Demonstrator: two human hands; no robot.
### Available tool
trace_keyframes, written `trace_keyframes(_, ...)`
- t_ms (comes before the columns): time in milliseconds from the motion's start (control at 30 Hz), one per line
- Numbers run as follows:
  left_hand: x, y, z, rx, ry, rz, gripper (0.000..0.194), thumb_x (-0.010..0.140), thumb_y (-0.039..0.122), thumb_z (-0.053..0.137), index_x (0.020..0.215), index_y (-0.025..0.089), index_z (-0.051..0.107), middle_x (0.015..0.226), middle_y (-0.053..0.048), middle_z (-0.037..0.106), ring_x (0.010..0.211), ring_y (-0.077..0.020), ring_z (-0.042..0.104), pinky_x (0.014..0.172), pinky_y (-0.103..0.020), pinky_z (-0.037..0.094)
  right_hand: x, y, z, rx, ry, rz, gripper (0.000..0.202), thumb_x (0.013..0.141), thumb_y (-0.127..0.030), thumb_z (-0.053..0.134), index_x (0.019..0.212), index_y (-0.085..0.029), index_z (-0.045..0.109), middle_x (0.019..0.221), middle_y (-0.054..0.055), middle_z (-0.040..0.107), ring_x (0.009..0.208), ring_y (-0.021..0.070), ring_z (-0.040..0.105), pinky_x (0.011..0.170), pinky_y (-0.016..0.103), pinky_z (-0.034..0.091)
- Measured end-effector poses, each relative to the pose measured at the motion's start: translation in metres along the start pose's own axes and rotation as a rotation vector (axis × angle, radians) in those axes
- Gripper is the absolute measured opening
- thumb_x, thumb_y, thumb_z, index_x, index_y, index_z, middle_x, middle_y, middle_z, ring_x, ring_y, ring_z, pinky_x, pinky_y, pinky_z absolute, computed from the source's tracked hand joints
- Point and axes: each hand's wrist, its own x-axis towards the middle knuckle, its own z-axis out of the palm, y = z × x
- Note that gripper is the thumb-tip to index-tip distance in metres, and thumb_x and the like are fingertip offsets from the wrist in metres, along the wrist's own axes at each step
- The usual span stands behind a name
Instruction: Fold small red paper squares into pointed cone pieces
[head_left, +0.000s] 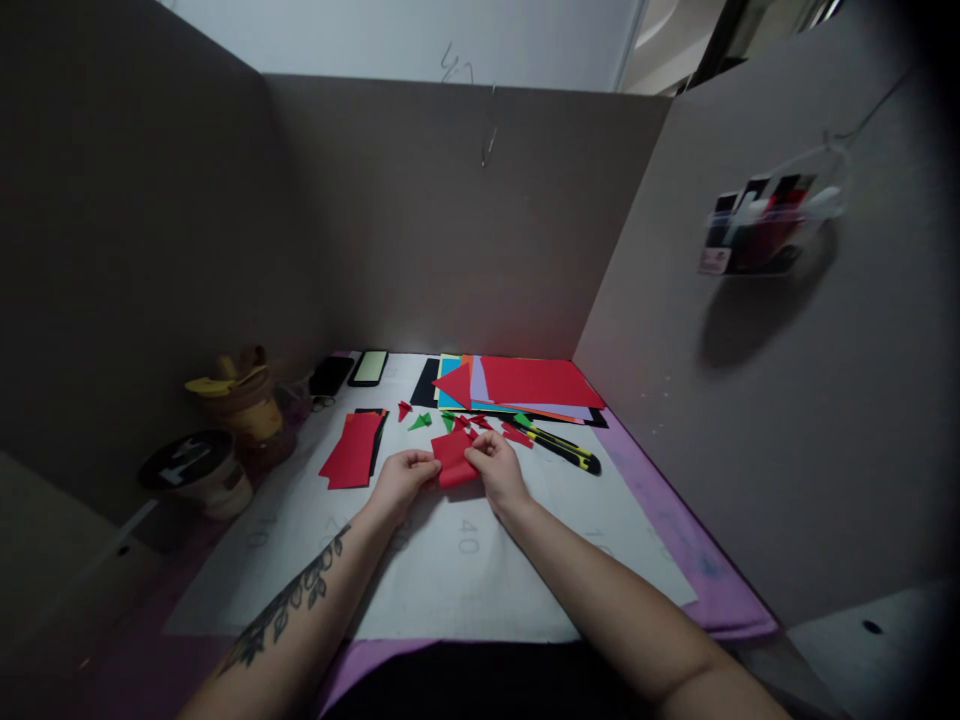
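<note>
A small red paper piece [454,458] is held up between both hands above the white mat. My left hand [407,477] pinches its lower left edge, fingers closed. On the opposite side my right hand [497,467] grips the paper between thumb and fingers. Just behind lie several small folded pieces, among them a green one [421,422] and a red one [405,410]. A stack of red paper strips [356,450] rests left of my left hand. Beyond my right hand is a yellow and black cutter [562,448].
Large coloured sheets [540,382] are stacked at the back. Two phones, one with a lit screen [369,368], lie at the back left. A lidded tub [199,475] and a pot with yellow items [251,405] stand left. Grey panels [465,220] enclose the table.
</note>
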Motion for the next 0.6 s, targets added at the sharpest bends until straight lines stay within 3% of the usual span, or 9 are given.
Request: trace_keyframes(600,0.0025,-0.0027,-0.0016,-0.009,-0.015,-0.025,0.029,0.050,0.023,0.082,0.068,0.012,0.063,0.053,0.000,0.062,0.046,-0.0089,0.055,0.049,-0.020,0.043,-0.0003,-0.0019,0.0014,-0.011,-0.001,0.003,0.019,0.061,-0.022,0.066,0.067,-0.020,0.049,0.058,-0.007,0.047,0.053,0.0104,0.041,0.052,0.022,0.031)
